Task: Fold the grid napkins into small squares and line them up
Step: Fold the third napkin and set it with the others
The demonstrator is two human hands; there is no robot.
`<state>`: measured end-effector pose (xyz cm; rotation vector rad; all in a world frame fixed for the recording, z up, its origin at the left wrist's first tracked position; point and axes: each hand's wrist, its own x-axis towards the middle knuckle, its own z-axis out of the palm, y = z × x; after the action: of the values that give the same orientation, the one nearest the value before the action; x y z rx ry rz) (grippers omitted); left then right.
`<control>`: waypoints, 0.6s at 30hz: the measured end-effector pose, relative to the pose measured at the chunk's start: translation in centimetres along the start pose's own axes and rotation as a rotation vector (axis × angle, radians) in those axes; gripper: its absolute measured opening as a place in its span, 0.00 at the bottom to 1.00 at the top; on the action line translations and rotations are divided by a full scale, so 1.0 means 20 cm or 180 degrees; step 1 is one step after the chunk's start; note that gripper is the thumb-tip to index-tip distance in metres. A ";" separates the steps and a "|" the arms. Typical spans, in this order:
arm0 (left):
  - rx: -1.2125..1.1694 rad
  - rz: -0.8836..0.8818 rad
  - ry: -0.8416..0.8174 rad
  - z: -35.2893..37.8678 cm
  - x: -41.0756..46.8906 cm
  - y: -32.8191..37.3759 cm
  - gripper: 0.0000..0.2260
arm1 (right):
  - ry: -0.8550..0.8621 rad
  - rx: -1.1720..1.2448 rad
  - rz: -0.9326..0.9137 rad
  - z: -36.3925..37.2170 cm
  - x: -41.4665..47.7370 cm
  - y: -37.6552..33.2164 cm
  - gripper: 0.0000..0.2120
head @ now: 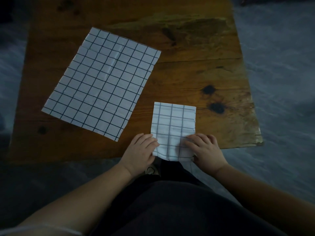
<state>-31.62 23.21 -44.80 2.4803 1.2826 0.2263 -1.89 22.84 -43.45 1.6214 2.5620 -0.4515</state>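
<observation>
A folded white napkin with a dark grid [173, 123] lies at the near edge of the wooden table [196, 68], its near end hanging slightly over the edge. My left hand [141, 152] grips its near left corner and my right hand [203, 149] grips its near right corner, fingers on top of the fabric. To the left and farther back, a larger unfolded grid napkin [100, 82] lies flat and turned at an angle; a second sheet seems to peek out under its far edge.
The table's right edge [252, 103] is worn and slants close to the folded napkin. Dark knots mark the wood just right of it. Grey floor surrounds the table. My dark clothing fills the bottom of the view.
</observation>
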 end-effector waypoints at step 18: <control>-0.2475 -0.2670 0.0305 -0.26 0.53 -0.08 0.27 | 0.0578 0.2436 0.2429 -0.22 0.43 0.10 0.08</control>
<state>-28.26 33.83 -40.67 1.1935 1.7207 0.5019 -3.53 32.43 -41.58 2.7773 1.6756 -1.3162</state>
